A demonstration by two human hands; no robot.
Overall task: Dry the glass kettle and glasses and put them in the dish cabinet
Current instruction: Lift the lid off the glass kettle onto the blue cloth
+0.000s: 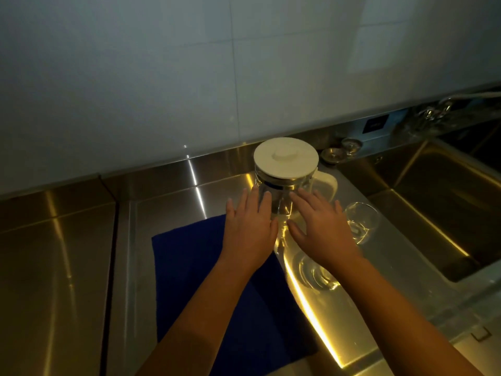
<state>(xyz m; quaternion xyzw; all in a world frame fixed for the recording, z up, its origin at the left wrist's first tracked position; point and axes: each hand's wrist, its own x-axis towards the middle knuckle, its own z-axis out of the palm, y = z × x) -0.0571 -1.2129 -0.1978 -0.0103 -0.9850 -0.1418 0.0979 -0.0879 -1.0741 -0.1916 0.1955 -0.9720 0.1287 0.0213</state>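
A glass kettle (285, 169) with a white lid and white handle stands upright on the steel counter near the back wall. My left hand (250, 229) and my right hand (321, 226) are stretched out just in front of it, fingers spread, fingertips at its glass wall, holding nothing. One clear glass (362, 222) stands right of my right hand. Another glass (317, 272) sits on the counter partly under my right wrist. A dark blue cloth (195, 270) lies flat on the counter below my left arm.
A deep steel sink (447, 207) opens at the right, with a tap (436, 109) and more glassware behind it. Two small metal strainers (340, 151) lie beyond the kettle. A seam (113, 240) divides the counter at the left. A tiled wall rises behind.
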